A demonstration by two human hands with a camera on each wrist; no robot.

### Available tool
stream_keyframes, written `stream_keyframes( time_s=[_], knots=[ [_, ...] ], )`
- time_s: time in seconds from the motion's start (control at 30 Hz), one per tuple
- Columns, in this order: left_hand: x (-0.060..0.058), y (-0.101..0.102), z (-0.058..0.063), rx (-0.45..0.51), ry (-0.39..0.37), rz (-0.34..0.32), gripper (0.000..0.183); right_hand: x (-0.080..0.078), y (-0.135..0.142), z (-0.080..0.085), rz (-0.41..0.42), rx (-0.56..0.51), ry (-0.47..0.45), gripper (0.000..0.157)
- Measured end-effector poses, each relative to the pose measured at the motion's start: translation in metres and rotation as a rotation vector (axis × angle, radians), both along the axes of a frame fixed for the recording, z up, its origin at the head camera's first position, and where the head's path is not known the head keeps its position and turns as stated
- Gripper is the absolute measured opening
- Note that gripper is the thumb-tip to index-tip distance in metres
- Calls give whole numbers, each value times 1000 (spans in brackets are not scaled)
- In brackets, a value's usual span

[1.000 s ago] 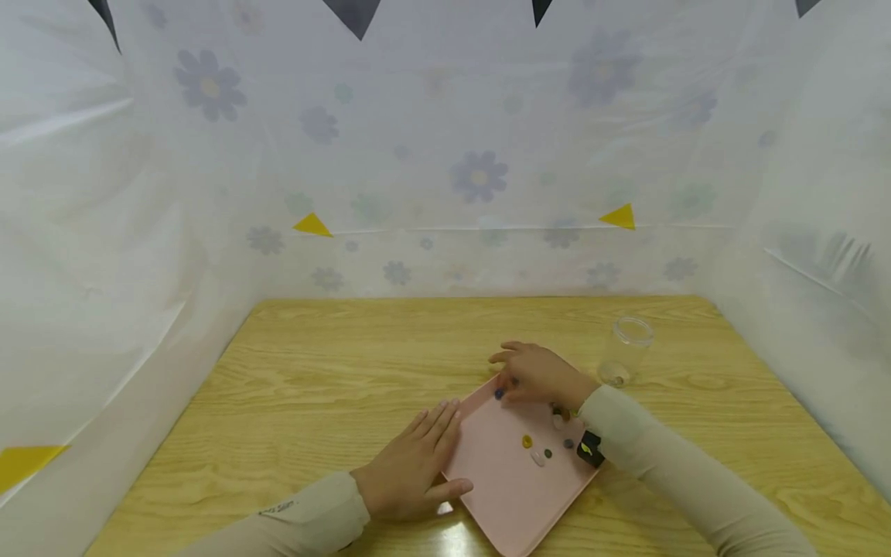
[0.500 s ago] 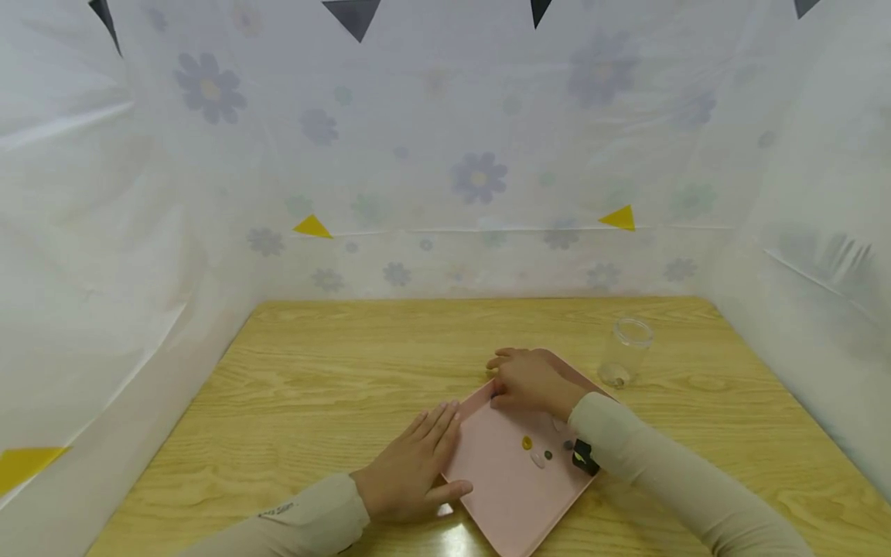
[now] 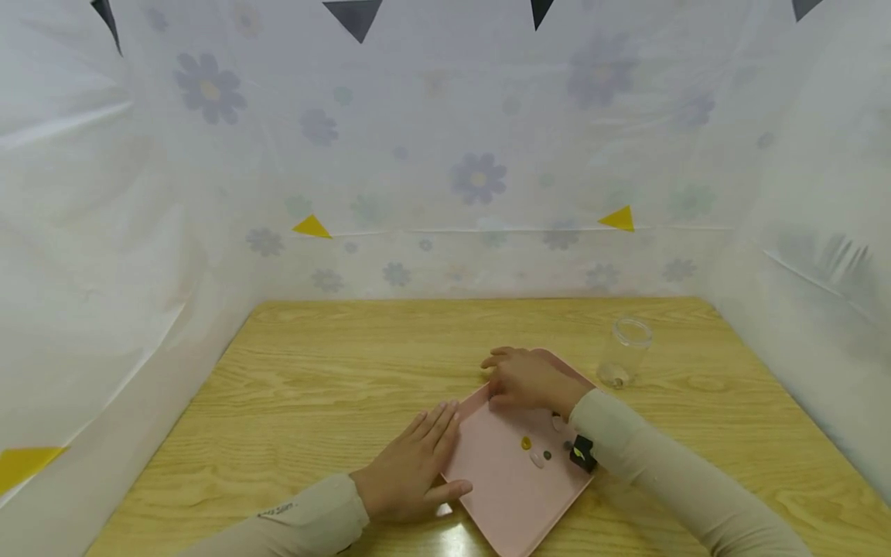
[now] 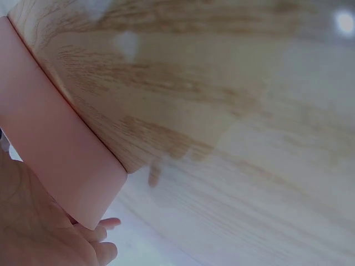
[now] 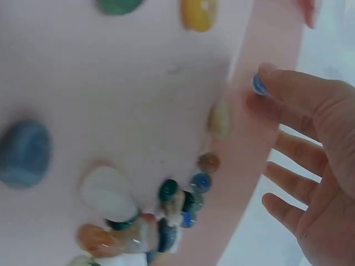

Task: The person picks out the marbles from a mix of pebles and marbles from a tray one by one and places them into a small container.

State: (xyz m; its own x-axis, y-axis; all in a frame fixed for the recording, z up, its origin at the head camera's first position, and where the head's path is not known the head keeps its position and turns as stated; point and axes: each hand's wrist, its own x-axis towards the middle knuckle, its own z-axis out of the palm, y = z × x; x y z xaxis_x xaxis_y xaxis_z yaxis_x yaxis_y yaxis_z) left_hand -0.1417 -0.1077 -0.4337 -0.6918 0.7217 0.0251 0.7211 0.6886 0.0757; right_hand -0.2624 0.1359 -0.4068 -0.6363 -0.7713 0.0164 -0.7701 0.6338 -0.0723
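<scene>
A pink tray [image 3: 501, 503] lies turned at an angle on the wooden table. My left hand [image 3: 411, 468] rests at its left corner, fingers straight along the side and thumb reaching over the rim. At the far side of the tray, my right hand [image 3: 532, 383] pinches a blue marble [image 5: 257, 85] between thumb and index finger, close to the tray wall. The other fingers extend past the rim. In the right wrist view, a pale stone [image 5: 220, 121] and a row of small marbles [image 5: 201, 183] lie along that wall. A yellow stone [image 3: 526, 443] lies mid-tray.
Behind the tray at the right stands a clear jar [image 3: 624, 352] with something small at its bottom. A white stone [image 5: 108, 193], a blue-grey stone [image 5: 25, 153] and other stones lie in the tray. White flowered sheeting [image 3: 445, 139] encloses the table at the back and sides.
My right hand has moved slightly left and down against the tray's far wall, and the blue marble there is now hidden in the head view. The left hand stays put.
</scene>
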Motion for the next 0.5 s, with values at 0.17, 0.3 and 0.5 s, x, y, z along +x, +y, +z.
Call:
stream_keyframes(
  time_s=[0.17,0.3,0.5],
  knots=[
    [0,0,0,4,-18,0,86,1,3,18,-17,-71,-43,8],
    [-1,1,0,5,-22,1,86,-1,14,32,-20,-178,-7,6],
    [-1,3,-1,24,-8,-5,86,-3,45,58,-86,-271,38,9]
  ],
)
